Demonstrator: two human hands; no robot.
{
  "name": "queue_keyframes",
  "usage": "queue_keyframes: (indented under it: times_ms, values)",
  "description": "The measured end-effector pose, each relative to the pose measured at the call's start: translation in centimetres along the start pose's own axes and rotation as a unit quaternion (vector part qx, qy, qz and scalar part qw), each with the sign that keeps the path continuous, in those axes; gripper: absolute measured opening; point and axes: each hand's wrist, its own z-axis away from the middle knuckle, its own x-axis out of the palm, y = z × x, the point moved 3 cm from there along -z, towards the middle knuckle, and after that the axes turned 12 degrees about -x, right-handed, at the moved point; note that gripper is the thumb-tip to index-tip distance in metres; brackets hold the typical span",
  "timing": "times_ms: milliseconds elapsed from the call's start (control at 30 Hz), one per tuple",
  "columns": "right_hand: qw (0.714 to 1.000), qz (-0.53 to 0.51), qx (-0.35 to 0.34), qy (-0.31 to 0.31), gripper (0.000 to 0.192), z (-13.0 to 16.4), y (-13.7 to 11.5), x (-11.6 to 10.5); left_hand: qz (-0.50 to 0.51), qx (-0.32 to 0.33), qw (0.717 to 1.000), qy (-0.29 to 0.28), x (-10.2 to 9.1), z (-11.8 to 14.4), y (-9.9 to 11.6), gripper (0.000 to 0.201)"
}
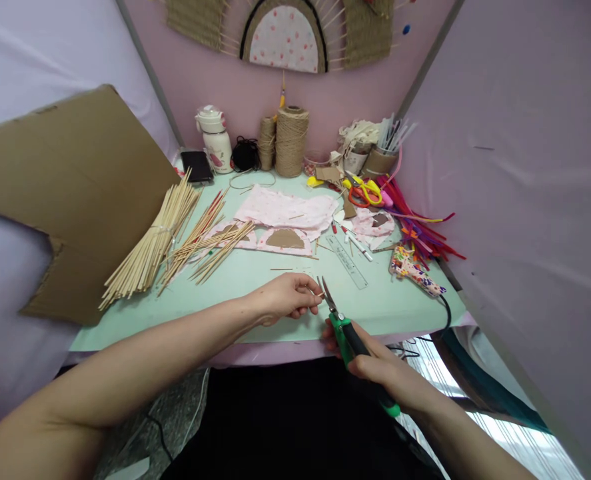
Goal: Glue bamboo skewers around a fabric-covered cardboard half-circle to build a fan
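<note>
At table edge, left hand (288, 298) fingers pinching stick piece (320, 294), right hand (375, 363) fingers clamped on snips (348, 330)

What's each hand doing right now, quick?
Left hand: fingers pinched on a thin wooden stick piece.
Right hand: closed around green-handled metal cutters.

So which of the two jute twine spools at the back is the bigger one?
The right-hand jute twine spool, wider and taller than the slimmer spool beside the black cord bundle.
</note>
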Motion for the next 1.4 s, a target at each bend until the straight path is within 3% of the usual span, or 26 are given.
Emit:
queue_keyframes:
  times_ms: [400, 600, 733, 1033, 1400]
  values:
    - [0.999, 0.034, 0.005, 0.005, 0.054, 0.2, 0.1, -0.2, -0.015, -0.010, 1.000, 0.008, 0.3, 0.0, 0.0, 0.018]
    - [0.999, 0.032, 0.013, -0.007, 0.042, 0.0, 0.5, 0.2, -0.017, -0.014, 1.000, 0.006, 0.2, 0.0, -0.2, 0.025]
    - [0.999, 0.027, 0.017, -0.012, 0.038, -0.1, 0.3, 0.4, -0.018, -0.021, 1.000, 0.009, 0.2, 0.0, -0.3, 0.019]
    - [0.999, 0.039, 0.022, -0.011, 0.049, 0.1, 1.5, 0.2, -0.019, -0.024, 1.000, 0.007, 0.2, 0.0, -0.3, 0.029]
    - [0.999, 0.039, 0.028, -0.005, 0.055, 0.0, 1.1, 0.2, -0.013, -0.029, 0.999, 0.004, 0.3, -0.1, -0.4, 0.019]
